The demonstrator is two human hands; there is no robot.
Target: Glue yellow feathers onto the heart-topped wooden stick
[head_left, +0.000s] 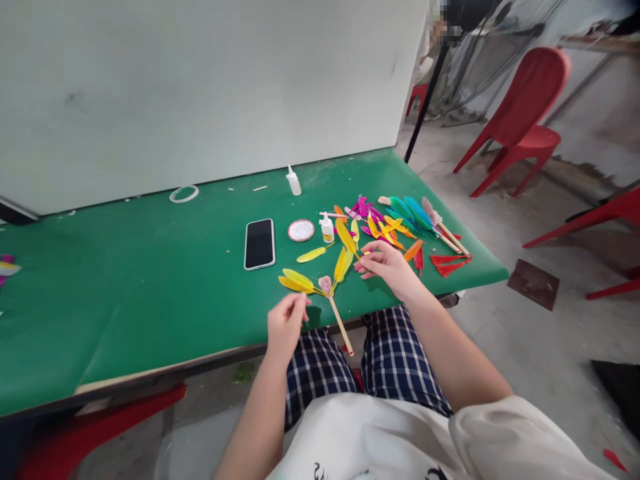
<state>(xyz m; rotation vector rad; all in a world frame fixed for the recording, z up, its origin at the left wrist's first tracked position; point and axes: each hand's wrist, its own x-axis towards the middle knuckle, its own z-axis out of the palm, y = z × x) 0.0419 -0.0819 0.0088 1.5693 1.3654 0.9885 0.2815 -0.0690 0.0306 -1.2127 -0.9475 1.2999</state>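
Observation:
My right hand point(384, 267) is closed in a pinch on the quill end of a yellow-orange feather point(346, 238), which points up and away from the fingers. In front of me lies a thin wooden stick point(341, 325) whose lower end sticks out past the table edge. A pinkish heart-shaped piece point(325, 285) sits at its top, with yellow feathers point(299, 281) fanned out to the left and another yellow feather point(343, 265) to the right. My left hand point(287, 321) is beside the stick, fingers curled together; whatever they may hold is hidden.
On the green table point(165, 287) are a phone point(260, 244), a round white disc point(301, 231), a labelled glue bottle point(327, 228), another white bottle point(293, 181) and a tape ring point(184, 194). Loose coloured feathers point(393, 227) and feathered sticks point(453, 240) lie right. A red chair point(525, 107) stands beyond.

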